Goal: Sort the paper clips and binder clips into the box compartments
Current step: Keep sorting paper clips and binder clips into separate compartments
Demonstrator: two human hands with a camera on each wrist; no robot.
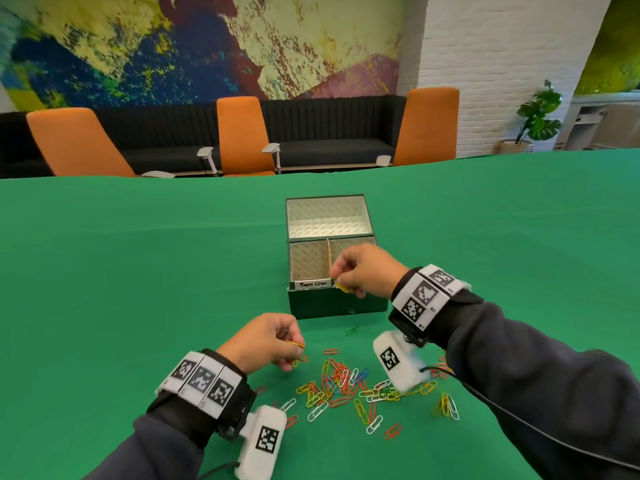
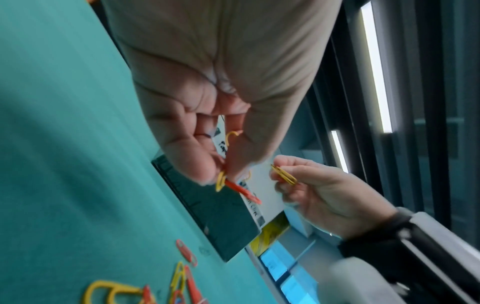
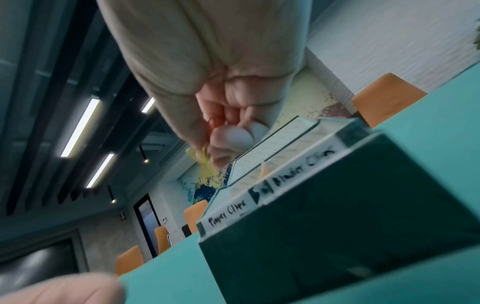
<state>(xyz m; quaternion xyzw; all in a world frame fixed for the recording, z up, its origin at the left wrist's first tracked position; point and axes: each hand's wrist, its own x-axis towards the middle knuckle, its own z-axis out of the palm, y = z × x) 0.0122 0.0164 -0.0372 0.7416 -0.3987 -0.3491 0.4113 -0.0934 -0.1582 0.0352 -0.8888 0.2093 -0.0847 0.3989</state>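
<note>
Paper clips read as light, springy, slippery wire, best pinched across the loops: right hand [image 1: 367, 270] pinches 1 yellow clip [image 1: 343, 288] over the box [image 1: 337, 304] front rim, left hand [image 1: 265, 341] pinches 2 clips [image 2: 228, 184] (yellow, red), loose pile [image 1: 349, 386] uncounted, roughly 40+, 0 binder clips visible.

Counted items: 1 box [image 1: 337, 303] with 2 labelled compartments; 2 hands; 3 orange chairs [image 1: 242, 136]; 1 potted plant [image 1: 535, 116]. Loose paper clips [image 1: 346, 386]: too many to count.
</note>
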